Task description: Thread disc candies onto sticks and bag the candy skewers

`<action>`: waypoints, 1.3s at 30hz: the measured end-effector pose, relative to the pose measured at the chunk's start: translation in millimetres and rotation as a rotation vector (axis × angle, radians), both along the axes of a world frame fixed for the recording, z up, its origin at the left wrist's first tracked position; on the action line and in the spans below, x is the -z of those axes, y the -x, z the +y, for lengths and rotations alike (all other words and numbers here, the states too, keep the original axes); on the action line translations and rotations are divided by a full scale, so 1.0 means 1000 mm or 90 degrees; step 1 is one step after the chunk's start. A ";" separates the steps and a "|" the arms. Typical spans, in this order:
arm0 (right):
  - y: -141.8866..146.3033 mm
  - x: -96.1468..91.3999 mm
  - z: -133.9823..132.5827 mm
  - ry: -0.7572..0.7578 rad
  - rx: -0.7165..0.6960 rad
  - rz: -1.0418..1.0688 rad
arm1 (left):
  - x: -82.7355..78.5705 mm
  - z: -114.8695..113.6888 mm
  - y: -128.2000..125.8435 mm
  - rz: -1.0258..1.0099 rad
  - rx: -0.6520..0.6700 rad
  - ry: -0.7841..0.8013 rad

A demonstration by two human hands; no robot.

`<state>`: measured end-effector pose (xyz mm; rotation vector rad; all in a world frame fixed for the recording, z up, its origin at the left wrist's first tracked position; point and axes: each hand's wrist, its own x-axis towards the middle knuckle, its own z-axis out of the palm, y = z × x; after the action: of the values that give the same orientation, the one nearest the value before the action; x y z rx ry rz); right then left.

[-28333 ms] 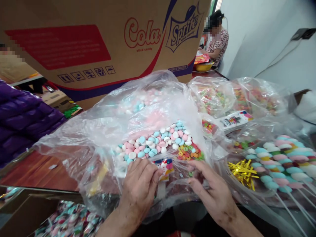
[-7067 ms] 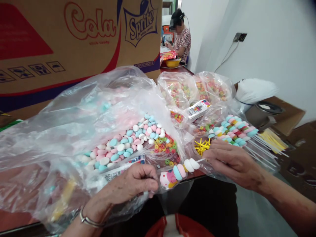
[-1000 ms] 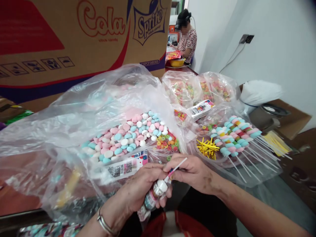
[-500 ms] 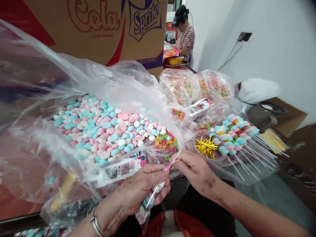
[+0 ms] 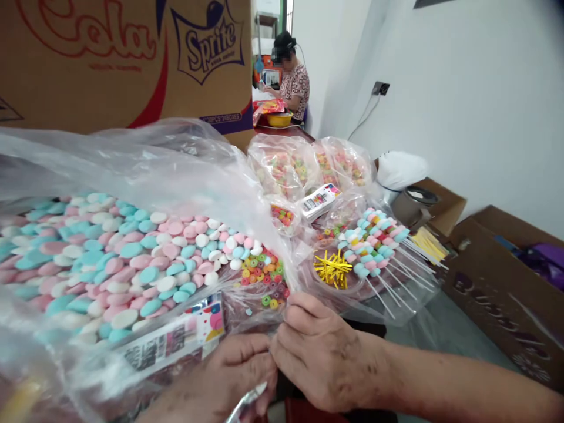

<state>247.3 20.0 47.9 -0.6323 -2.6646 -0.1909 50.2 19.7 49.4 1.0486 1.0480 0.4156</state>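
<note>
My left hand (image 5: 240, 367) is closed around a wrapped candy stick (image 5: 247, 404), whose clear wrapper shows below my fingers at the bottom edge. My right hand (image 5: 319, 352) is closed too, its fingers pressed against my left fingertips. What sits between the right fingers is hidden. Beyond the hands lie small fruit-coloured candy rings (image 5: 264, 273) and a heap of pink, blue and white candies (image 5: 145, 258) in a big clear plastic bag (image 5: 185, 167). Gold twist ties (image 5: 332, 269) are bunched to the right, beside finished candy skewers (image 5: 372, 241) on white sticks.
Printed wrappers (image 5: 176, 341) lie left of my hands, and another stack of wrappers (image 5: 319, 201) farther back. Bags of candy rings (image 5: 308, 164) stand behind. A large carton (image 5: 110, 70) blocks the back left. A grey mug (image 5: 414, 205) and a brown box (image 5: 502, 299) are right. Another person (image 5: 294, 82) sits behind.
My right hand has closed in against my left fingers; the white stick end it pinched is now hidden. Both hands sit lower, and the view has swung to the right.
</note>
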 end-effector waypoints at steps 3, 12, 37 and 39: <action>0.003 0.004 0.001 0.048 0.068 0.035 | 0.004 -0.002 -0.004 0.159 0.069 -0.351; -0.058 -0.012 0.037 0.125 0.262 0.089 | 0.002 -0.001 0.005 0.213 -0.064 -0.450; -0.097 0.003 0.060 0.228 0.535 -0.241 | 0.007 0.002 -0.009 -0.104 -0.202 -0.008; -0.098 0.005 0.060 0.241 0.535 -0.232 | 0.007 0.002 -0.010 -0.125 -0.199 0.005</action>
<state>344.9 80.1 43.1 -1.9822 -2.5941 -0.0197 60.5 22.0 42.7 0.8197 1.0379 0.7520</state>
